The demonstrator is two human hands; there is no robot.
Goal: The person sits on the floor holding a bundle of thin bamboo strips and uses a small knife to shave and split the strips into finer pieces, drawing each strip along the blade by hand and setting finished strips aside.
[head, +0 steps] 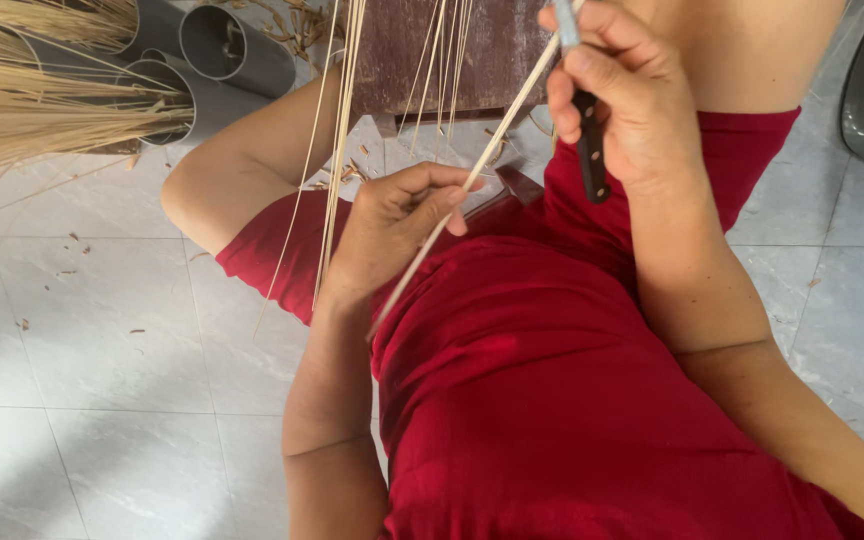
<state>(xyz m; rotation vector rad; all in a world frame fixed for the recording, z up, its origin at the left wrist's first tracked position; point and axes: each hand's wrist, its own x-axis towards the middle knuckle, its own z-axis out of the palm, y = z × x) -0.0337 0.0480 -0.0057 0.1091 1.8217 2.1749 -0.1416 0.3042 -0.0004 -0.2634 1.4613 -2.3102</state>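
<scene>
The right hand (620, 95) is closed around a dark-handled knife (586, 130), its blade meeting a thin pale strip (452, 215). The left hand (397, 215) pinches that strip lower down, over the lap in red cloth (552, 380). A slip of the blade along the strip could run toward the left fingers (442, 200); uneven pressure could snap the strip. More strips (337, 140) hang beside the left hand, above the tiled floor (102, 350).

Pale dry bamboo strip (452, 205), matt; knife (588, 140) handle dark glossy plastic; floor (102, 340) glossy tile; grey plastic pipes (217, 45).
</scene>
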